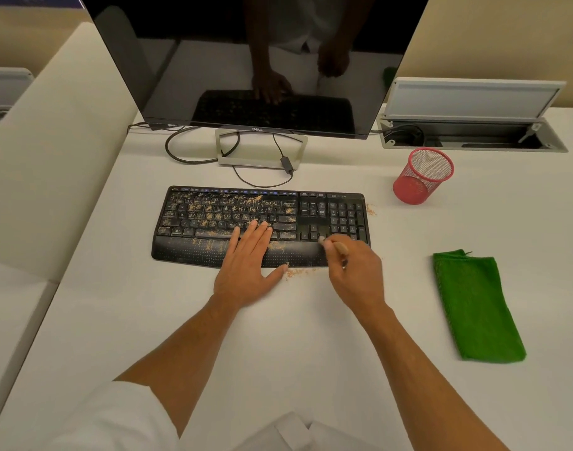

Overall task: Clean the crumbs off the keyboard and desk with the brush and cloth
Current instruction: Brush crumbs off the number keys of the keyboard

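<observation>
A black keyboard (213, 219) lies on the white desk (278, 336), its left and middle keys strewn with tan crumbs (220, 216). My left hand (246, 265) rests flat on the keyboard's palm rest, fingers straight. My right hand (353, 271) grips a small wooden-handled brush (337, 247), its pale bristles touching the keys near the arrow keys. More crumbs (298, 272) lie on the desk just in front of the keyboard and beside its right end (371, 209). A folded green cloth (477, 307) lies on the desk to the right.
A dark monitor (252, 60) on a grey stand (262, 161) stands behind the keyboard, cables trailing beneath it. A red mesh pen cup (421, 177) sits at the right rear. An open cable hatch (473, 131) is set into the desk behind it.
</observation>
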Available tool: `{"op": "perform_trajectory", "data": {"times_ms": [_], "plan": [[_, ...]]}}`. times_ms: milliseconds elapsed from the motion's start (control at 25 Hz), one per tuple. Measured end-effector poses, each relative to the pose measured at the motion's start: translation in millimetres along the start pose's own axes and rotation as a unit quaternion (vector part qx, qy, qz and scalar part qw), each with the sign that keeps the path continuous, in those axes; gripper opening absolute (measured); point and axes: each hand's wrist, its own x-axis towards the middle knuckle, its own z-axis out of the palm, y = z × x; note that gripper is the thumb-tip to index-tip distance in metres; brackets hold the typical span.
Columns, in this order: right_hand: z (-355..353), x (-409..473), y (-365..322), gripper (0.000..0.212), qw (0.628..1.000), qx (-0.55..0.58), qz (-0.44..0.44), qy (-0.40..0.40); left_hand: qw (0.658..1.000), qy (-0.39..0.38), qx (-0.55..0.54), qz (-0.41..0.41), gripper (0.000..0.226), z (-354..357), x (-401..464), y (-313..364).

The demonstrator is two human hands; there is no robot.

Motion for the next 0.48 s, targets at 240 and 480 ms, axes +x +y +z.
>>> {"op": "perform_trajectory", "data": {"times_ms": [240,480], "plan": [[32,-31,-10,0.036,0.997,-0.066,-0.043,-0.004,1.0,0.008,-0.002,0.003,0.083,1,-1,-1],[23,-21,-22,0.032,0.99,0.116,0.082,0.008,1.0,0.003,0.001,0.003,0.082,1,0,-1]]}}
